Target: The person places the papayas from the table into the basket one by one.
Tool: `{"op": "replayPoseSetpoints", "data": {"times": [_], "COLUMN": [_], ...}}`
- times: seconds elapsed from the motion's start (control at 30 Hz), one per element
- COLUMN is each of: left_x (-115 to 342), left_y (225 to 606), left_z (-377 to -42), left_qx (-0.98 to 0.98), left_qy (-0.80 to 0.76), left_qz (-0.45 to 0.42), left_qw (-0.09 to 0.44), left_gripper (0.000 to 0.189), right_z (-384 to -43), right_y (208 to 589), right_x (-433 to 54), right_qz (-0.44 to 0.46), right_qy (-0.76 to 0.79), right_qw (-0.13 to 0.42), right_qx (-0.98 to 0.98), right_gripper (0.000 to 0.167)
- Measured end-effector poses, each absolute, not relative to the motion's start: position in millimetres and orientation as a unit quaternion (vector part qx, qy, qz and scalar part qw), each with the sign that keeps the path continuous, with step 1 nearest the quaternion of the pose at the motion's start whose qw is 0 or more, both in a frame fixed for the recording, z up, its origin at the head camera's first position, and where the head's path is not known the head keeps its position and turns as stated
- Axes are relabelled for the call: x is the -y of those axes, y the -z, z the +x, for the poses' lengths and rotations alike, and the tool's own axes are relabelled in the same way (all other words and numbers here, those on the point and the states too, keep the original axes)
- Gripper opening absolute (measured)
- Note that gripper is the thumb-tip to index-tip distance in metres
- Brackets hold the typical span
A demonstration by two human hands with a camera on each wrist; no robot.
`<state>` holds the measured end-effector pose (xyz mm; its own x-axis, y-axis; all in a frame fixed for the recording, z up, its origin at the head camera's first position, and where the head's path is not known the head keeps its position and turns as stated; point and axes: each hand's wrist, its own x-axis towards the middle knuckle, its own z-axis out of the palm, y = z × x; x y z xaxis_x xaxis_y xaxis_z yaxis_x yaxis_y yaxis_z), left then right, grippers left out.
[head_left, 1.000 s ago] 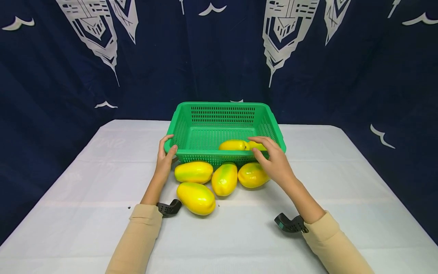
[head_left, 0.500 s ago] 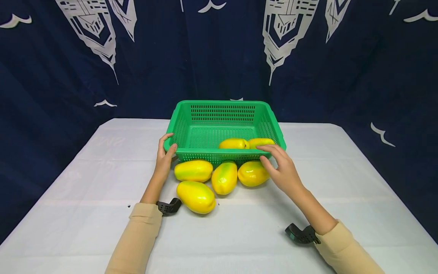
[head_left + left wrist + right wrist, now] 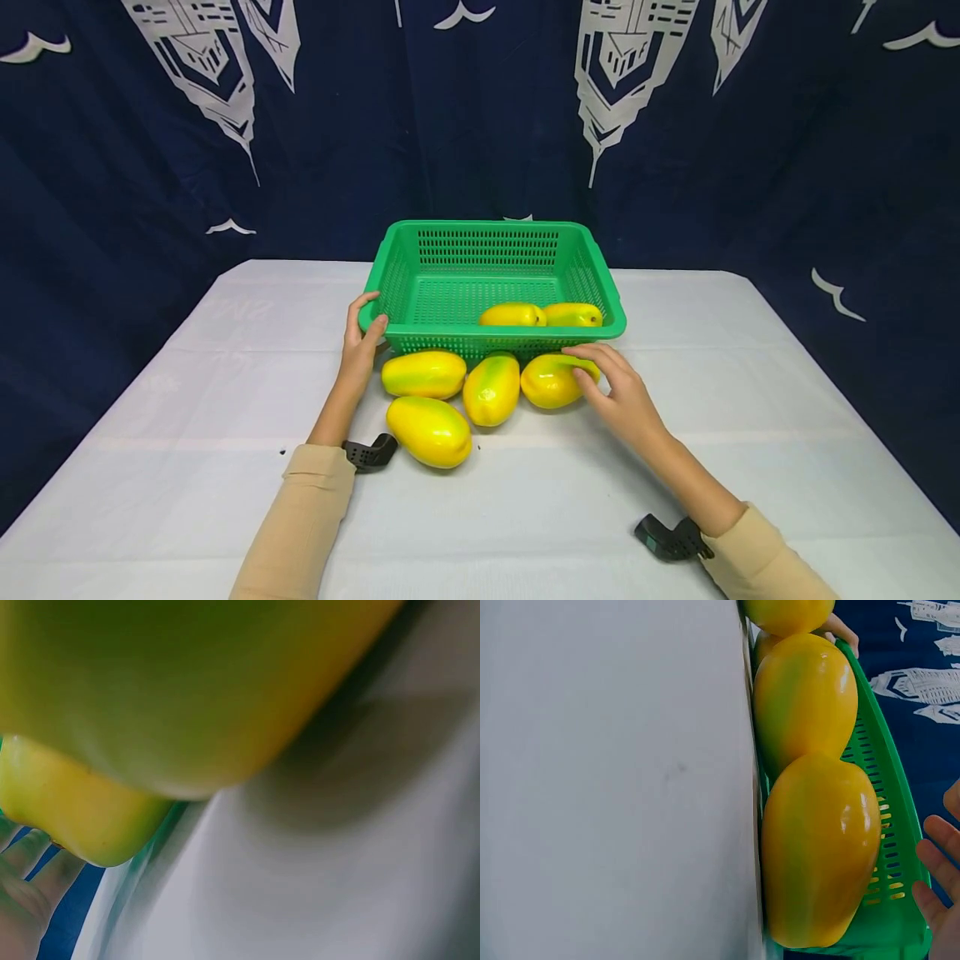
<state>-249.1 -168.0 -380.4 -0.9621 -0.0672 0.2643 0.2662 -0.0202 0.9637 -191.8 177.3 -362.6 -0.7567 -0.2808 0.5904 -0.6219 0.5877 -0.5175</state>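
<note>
My left hand (image 3: 358, 343) grips the front left corner of a green perforated basket (image 3: 450, 332). Close to the right-hand papaya (image 3: 547, 383) is my right hand (image 3: 621, 392), its fingers loosely bent and apart over that fruit's right end. The right wrist view shows these fingers (image 3: 939, 859) spread, with nothing between them. More yellow-green papayas lie before the basket: a middle one (image 3: 491, 393), a left one (image 3: 424, 373) and a nearer one (image 3: 429, 432). Inside the basket, two papayas, one on the left (image 3: 512, 315) and one on the right (image 3: 573, 315), sit along its front wall.
A white cloth covers the table (image 3: 525, 517), and a dark blue patterned curtain (image 3: 480, 125) hangs behind it. The basket stands toward the table's far edge. A black wrist camera (image 3: 371, 454) on the left arm sits close to the nearer papaya.
My right hand has drawn back from over the basket's front right rim, down toward the right-hand papaya outside. The right papaya inside now shows fully. My left hand has stayed put.
</note>
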Motion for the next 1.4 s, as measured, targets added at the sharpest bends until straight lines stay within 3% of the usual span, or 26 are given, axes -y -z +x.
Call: {"op": "replayPoseSetpoints", "data": {"times": [0.53, 1.07, 1.4], "left_x": [160.6, 160.0, 159.0], "left_y": [363.3, 366.4, 363.6], "left_z": [-234.5, -235.2, -234.5], "left_qx": [0.692, 0.696, 0.7], "left_qy": [0.709, 0.702, 0.7], "left_qz": [-0.067, -0.072, -0.063], "left_qw": [0.12, 0.129, 0.123], "left_gripper": [0.047, 0.049, 0.05], "right_z": [-199.4, -205.7, -208.8], "right_y": [386.2, 403.7, 403.5], "right_x": [-186.8, -195.1, -196.9], "right_qz": [0.295, 0.24, 0.228], "right_qy": [-0.383, -0.357, -0.321], "right_qw": [0.222, 0.081, 0.099], "right_qx": [0.846, 0.899, 0.914], "right_gripper": [0.041, 0.072, 0.071]}}
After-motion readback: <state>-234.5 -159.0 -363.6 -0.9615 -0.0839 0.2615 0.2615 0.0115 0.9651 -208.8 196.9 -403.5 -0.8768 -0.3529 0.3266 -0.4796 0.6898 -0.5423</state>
